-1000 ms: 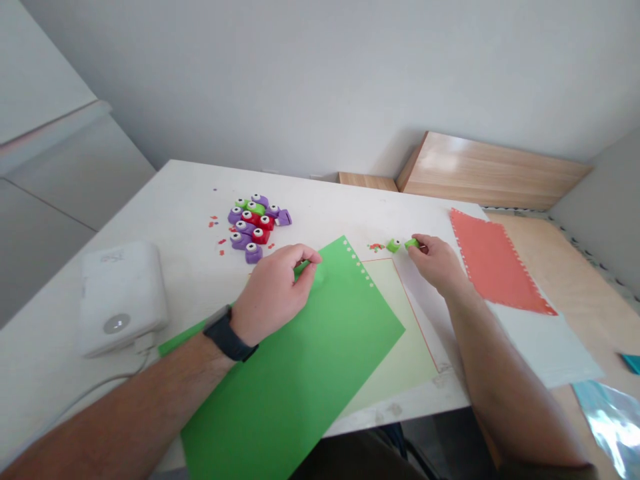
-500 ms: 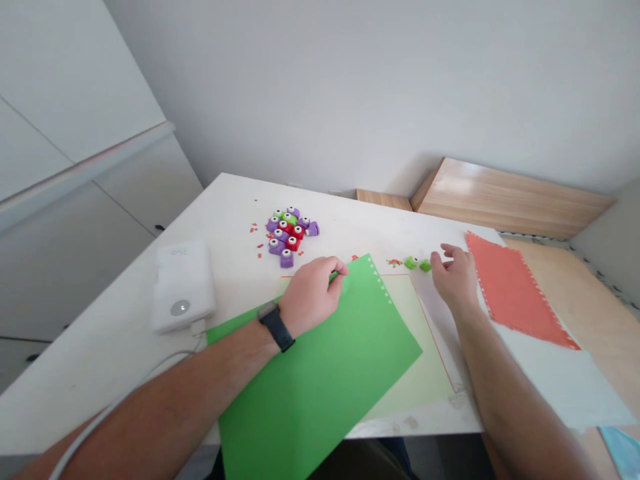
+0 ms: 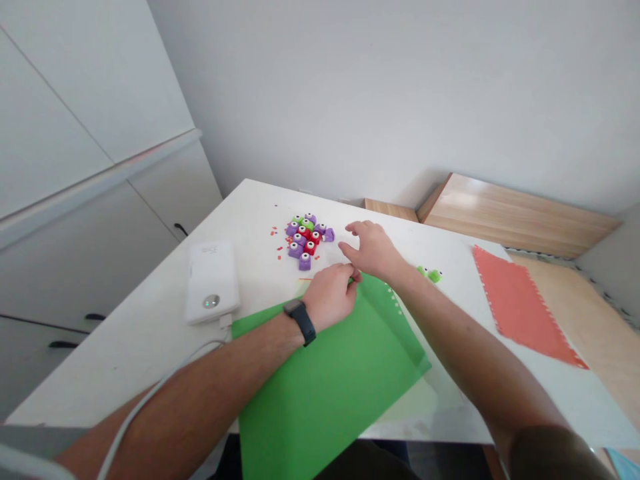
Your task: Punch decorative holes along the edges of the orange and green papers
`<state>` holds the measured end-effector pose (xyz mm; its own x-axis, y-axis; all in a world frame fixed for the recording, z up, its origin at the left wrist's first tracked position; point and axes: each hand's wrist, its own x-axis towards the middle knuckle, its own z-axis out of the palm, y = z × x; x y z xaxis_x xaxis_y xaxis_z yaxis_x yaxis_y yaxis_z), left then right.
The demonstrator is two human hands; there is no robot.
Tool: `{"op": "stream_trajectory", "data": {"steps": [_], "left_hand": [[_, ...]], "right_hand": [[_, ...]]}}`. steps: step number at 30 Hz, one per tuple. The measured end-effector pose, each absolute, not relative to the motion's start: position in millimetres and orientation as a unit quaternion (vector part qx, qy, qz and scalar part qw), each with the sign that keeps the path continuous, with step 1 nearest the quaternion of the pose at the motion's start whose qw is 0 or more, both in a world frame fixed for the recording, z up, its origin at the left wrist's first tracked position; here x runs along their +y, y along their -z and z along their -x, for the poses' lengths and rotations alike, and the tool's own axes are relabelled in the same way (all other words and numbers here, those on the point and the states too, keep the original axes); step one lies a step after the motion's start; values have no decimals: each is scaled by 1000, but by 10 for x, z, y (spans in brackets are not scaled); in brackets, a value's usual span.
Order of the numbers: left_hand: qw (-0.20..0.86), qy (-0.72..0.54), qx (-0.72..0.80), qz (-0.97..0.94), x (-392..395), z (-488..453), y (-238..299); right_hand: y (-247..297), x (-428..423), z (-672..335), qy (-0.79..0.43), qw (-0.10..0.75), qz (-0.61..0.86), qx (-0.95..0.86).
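Observation:
My left hand (image 3: 333, 293) is closed in a pinch at the top edge of a green paper sheet (image 3: 320, 380). That sheet has a row of small punched shapes near its right edge. My right hand (image 3: 373, 250) is open above the table, fingers apart and pointing left, and nothing shows in it. Just left of its fingertips lies a purple craft punch (image 3: 329, 235), beside a cluster of small purple, red and green craft punches (image 3: 303, 232) with eye-like tops. Two green craft punches (image 3: 435, 275) lie beyond my right forearm.
At the left stands a white box-shaped device (image 3: 213, 277) with a cable (image 3: 170, 377) running under my left arm. An orange-red sheet (image 3: 525, 303) with punched edges lies at the right. Paper bits (image 3: 280, 249) are scattered around the punches. A pale sheet (image 3: 420, 407) is under the green one.
My right hand has moved left, from beside the two green punches to near the purple one by the cluster. My left hand still pinches the green sheet. The view has shifted slightly.

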<state>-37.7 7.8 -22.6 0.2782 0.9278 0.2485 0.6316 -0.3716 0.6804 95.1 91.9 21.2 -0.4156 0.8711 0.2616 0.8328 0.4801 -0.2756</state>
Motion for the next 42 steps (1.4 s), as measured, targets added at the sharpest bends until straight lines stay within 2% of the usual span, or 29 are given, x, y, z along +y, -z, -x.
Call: {"op": "stream_trajectory", "data": {"steps": [6, 10, 15, 17, 22, 25, 32, 42], "left_hand": [[228, -314, 505, -771, 79, 378, 245], [225, -312, 502, -774, 65, 372, 256], [226, -314, 499, -775, 53, 370, 265], [227, -316, 499, -775, 53, 370, 263], [226, -326, 503, -768, 65, 376, 241], [224, -335, 512, -759, 78, 381, 220], [221, -341, 520, -752, 100, 402, 180], [208, -332, 528, -753, 80, 402, 123]], "right_hand": [[-27, 1330, -494, -55, 91, 544, -832], [52, 1380, -395, -82, 83, 562, -819], [39, 1333, -473, -86, 115, 572, -808], [-5, 1284, -598, -103, 155, 580, -793], [-138, 1012, -1186, -283, 377, 537, -699], [-166, 752, -1617, -362, 444, 513, -639], [24, 263, -2282, -459, 437, 504, -586], [-45, 141, -2410, -559, 386, 462, -571]]}}
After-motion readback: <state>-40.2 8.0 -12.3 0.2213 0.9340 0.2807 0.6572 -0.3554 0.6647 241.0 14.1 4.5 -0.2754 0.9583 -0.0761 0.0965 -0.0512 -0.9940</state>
